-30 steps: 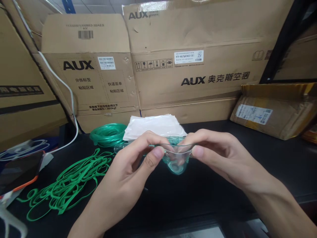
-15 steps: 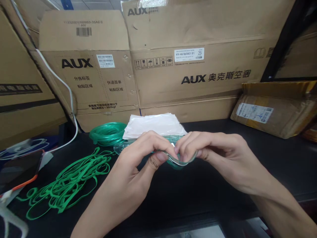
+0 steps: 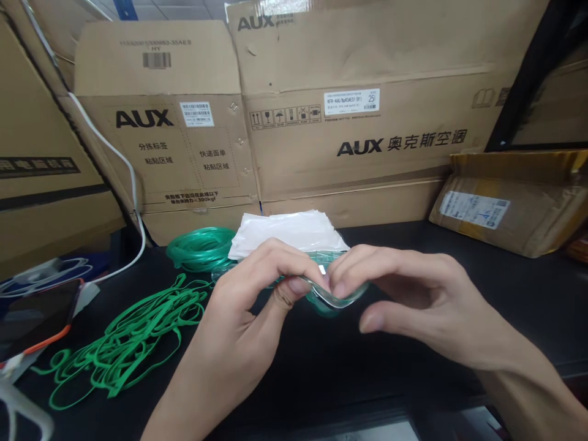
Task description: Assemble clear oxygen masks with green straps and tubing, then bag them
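Observation:
Between thumb and fingers of my left hand [image 3: 255, 300] is the edge of a clear green plastic piece [image 3: 342, 300] with a curved, bent rim. A thin silvery strip shows along that rim; the rest of the piece is mostly hidden by the hands. My right hand [image 3: 413, 291] has its fingertips against the inner side of the rim, while its thumb stands well away below, leaving a gap. Behind the hands lies a stack of white sheets or bags [image 3: 287, 231]. More clear green plastic is partly visible under its front edge.
Coiled green tubing [image 3: 199, 248] lies left of the stack. A tangle of flat green bands [image 3: 133, 343] is nearer me. At far left are a phone [image 3: 41, 318] and white cables [image 3: 68, 266]. Large cardboard boxes [image 3: 358, 177] line the back; a smaller taped box [image 3: 514, 205] sits right.
My right thumb has come away from the plastic rim and dropped lower. The fingers of my right hand stay at the rim, and my left hand keeps its pinch.

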The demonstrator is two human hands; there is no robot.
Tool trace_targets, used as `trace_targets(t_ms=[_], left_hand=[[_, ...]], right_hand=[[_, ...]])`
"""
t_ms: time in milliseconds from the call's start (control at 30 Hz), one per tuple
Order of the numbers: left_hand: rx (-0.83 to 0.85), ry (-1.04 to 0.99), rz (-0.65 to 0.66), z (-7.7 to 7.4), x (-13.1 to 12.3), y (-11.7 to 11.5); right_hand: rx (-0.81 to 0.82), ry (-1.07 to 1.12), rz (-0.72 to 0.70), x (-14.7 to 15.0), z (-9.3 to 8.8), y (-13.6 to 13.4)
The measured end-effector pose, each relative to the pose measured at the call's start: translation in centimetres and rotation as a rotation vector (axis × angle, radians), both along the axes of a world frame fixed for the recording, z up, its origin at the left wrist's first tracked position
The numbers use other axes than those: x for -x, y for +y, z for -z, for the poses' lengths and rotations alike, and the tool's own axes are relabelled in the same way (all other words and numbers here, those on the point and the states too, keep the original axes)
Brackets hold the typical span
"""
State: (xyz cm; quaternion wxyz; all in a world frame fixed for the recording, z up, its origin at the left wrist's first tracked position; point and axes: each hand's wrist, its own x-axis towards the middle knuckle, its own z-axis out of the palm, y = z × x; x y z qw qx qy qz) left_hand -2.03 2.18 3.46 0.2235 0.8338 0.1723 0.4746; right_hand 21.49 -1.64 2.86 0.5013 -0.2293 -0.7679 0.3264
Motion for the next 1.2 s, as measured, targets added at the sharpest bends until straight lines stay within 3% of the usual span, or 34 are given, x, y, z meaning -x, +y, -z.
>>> trace_targets(t_ms=[167, 333, 600, 867, 1200], left_hand=[[0.03, 0.024, 0.012, 0.3, 0.3, -0.2], [0.044, 0.016, 0.061, 0.6, -0.1, -0.3], [-0.191, 0.044, 0.049, 0.7, -0.8, 0.0], [-0.148, 0.005, 0.057, 0.5, -0.8, 0.1], [-0.096, -0.015, -0.011, 0.7, -1.0, 0.1]], right_hand=[[-0.034, 0.03, 0.126, 0.4, 0.2, -0.2], [-0.141, -0.015, 0.133, 0.3, 0.1, -0.4], [-0.352, -0.071, 0.141, 0.3, -0.1, -0.2], [-0.388, -0.085, 0.105, 0.3, 0.0, -0.3], [-0.333, -0.093, 0.266, 1.3, -0.2, -0.9]])
